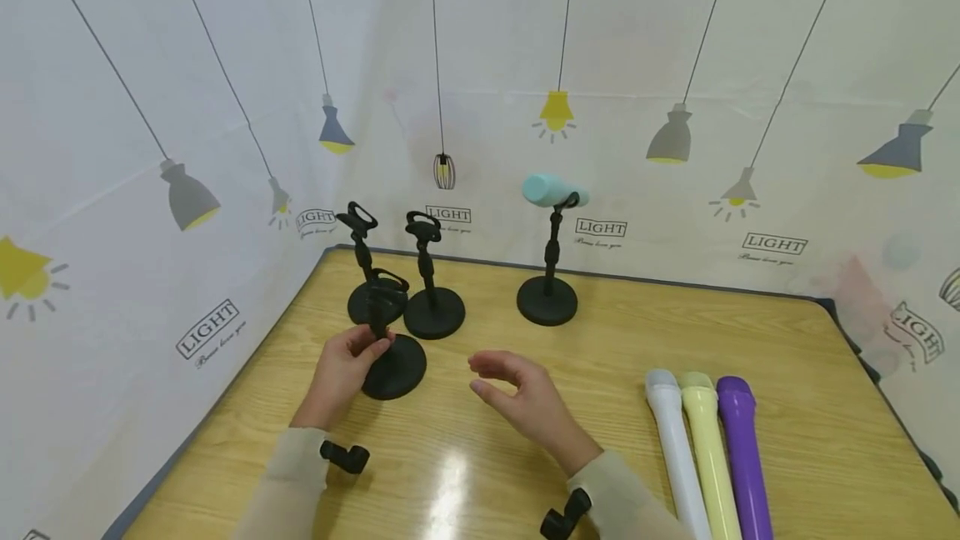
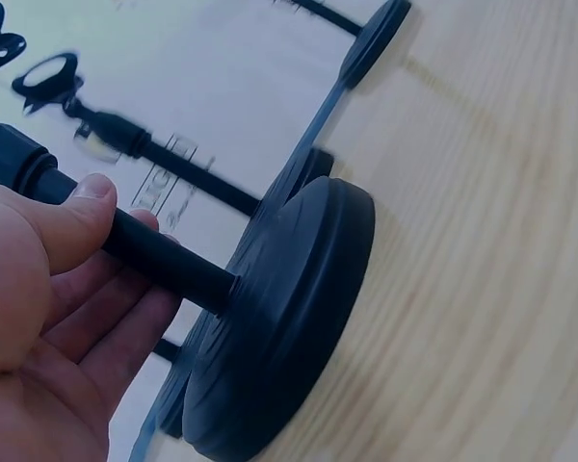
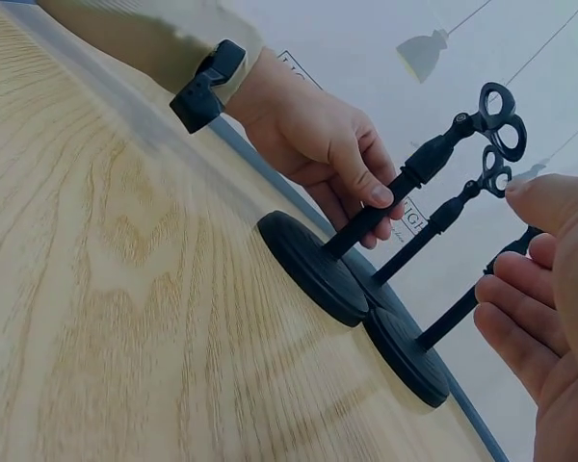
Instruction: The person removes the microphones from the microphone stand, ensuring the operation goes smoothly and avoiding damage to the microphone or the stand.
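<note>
My left hand (image 1: pixel 341 375) grips the pole of a black desktop microphone stand (image 1: pixel 395 369), thumb on one side and fingers on the other. In the left wrist view, its round base (image 2: pixel 284 318) shows close by the wooden surface. Just behind it stand two more black stands, one at the left (image 1: pixel 362 261) and one beside it (image 1: pixel 433 312), their clip holders bare. To the right, my right hand (image 1: pixel 525 398) hovers over the table with loosely bent fingers and nothing in them; the right wrist view shows its fingers (image 3: pixel 520 318) apart from the stands.
A fourth stand (image 1: pixel 547 302) at the back carries a light-blue microphone (image 1: pixel 551 189) in its clip. On the right of the wooden table (image 1: pixel 600 373) lie a white microphone (image 1: pixel 675 448), a pale yellow one (image 1: pixel 708 448) and a purple one (image 1: pixel 742 448). Printed cloth walls (image 1: pixel 495 23) enclose the table's back and sides.
</note>
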Tool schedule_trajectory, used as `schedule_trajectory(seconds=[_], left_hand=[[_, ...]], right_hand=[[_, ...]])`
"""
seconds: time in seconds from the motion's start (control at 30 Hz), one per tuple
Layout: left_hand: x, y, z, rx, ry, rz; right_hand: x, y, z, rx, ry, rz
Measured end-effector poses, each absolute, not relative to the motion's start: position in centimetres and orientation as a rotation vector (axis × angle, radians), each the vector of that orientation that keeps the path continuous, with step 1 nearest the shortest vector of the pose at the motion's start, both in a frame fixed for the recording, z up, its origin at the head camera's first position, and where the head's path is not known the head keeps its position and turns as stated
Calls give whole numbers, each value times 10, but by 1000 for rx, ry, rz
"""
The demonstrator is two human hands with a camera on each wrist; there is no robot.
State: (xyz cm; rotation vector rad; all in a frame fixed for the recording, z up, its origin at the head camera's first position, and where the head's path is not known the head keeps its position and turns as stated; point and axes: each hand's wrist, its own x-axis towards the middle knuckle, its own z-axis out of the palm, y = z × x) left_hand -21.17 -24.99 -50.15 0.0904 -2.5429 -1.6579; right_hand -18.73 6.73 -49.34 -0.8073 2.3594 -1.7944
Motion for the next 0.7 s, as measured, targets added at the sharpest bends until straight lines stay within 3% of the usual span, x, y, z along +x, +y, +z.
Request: schedule_trajectory(seconds=[0.7], left_hand=[[-218,-296,-499,145,-2545,-1448]], right_hand=[[-184,51,-496,-833,2361,-1766]])
